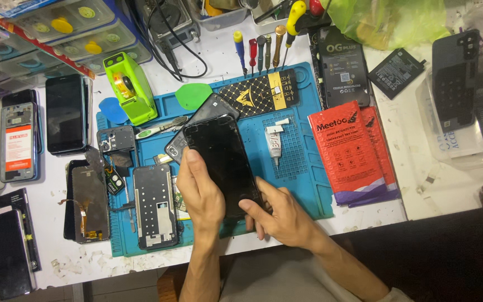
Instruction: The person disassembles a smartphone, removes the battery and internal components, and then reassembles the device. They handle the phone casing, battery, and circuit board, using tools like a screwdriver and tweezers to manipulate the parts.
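A black smartphone (222,159) lies tilted over the blue work mat (303,184), screen up. My left hand (201,190) grips its left edge, thumb on the glass near the top. My right hand (278,212) holds its lower right corner, thumb pressing on the bottom of the screen. Under the phone's top end sticks out a dark phone back cover (197,120). A small glue tube (275,142) rests on the mat just right of the phone.
A phone frame (155,207) and loose parts lie left of my hands. Red packets (347,151) sit right of the mat. A green tape dispenser (129,86), several screwdrivers (258,50) and more phones (65,114) line the back and left.
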